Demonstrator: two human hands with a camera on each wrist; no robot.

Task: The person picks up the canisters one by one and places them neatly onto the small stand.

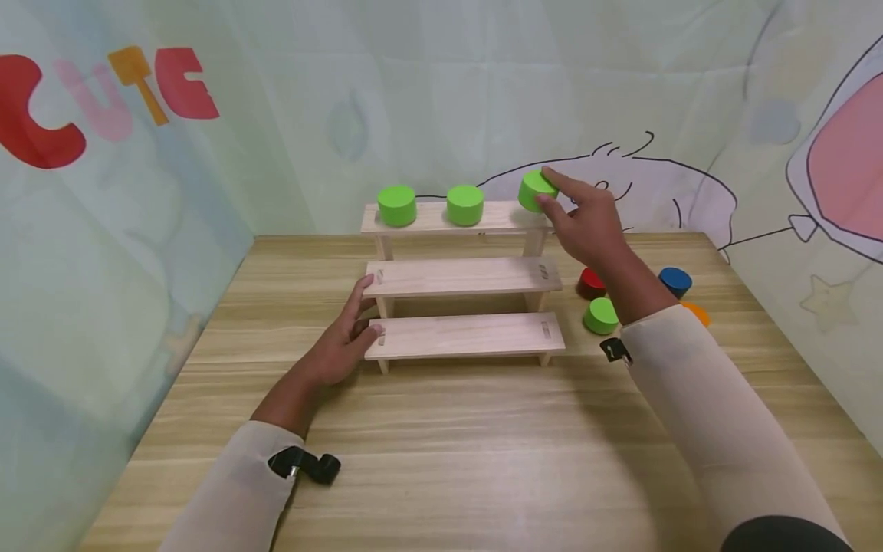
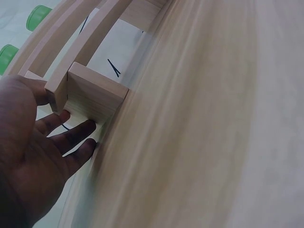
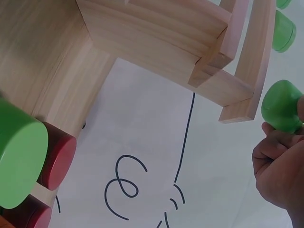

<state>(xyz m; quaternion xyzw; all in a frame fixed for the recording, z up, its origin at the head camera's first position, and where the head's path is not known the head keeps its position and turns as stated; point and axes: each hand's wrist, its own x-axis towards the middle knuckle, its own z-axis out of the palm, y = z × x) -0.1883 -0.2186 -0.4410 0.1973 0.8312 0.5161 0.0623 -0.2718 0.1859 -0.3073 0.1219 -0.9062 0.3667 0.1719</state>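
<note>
A three-step wooden stand (image 1: 464,277) stands on the table, two green cylinder blocks (image 1: 396,205) on its top shelf. Between thumb and fingers, my right hand (image 1: 589,226) pinches another green cylinder block (image 1: 536,191), close over the right end of that shelf; the right wrist view has this block (image 3: 281,105) beside the board's end. My left hand (image 1: 339,345) grips the stand's left end, thumb at the lowest shelf and index finger by the middle one. In the left wrist view, fingertips (image 2: 87,146) of that hand lie along the stand's side panel (image 2: 97,88).
On the table (image 1: 441,460) right of the stand are a red block (image 1: 591,284), a green block (image 1: 602,316), a blue block (image 1: 674,282) and an orange block (image 1: 697,313), partly behind my right forearm. A printed cloth (image 1: 441,100) hangs behind the table.
</note>
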